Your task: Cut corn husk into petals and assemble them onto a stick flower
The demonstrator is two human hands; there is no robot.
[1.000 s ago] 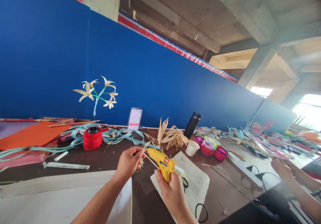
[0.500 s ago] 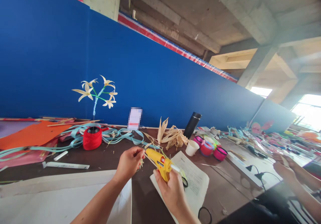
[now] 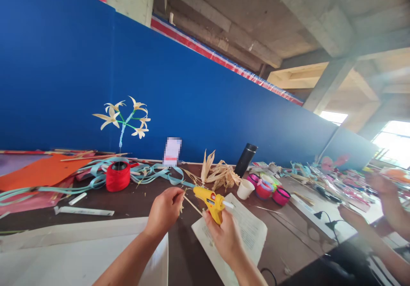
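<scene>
My right hand [image 3: 226, 234] is wrapped round the handle of a yellow glue gun [image 3: 209, 200], with a white glue stick showing at its back. The gun's nozzle points left, towards my left hand [image 3: 166, 209]. That hand is pinched closed on a small pale husk piece [image 3: 182, 204], mostly hidden by the fingers. A thin pale strip [image 3: 193, 205] runs between the two hands. Beneath my right hand lies a printed sheet or booklet [image 3: 250, 226]. Beyond the hands sits a pile of dried husks [image 3: 224, 175].
Husk flowers [image 3: 110, 117] rise from a red spool [image 3: 118, 179] at left. A large white sheet [image 3: 80, 256] lies front left. Behind right are a black bottle [image 3: 246, 160], white cup [image 3: 245, 190] and power strip [image 3: 312, 215]. Another person's hands show at far right.
The glue gun and my right hand have moved right, away from my left hand, which has turned slightly. At far right, the other person's hands have moved apart.
</scene>
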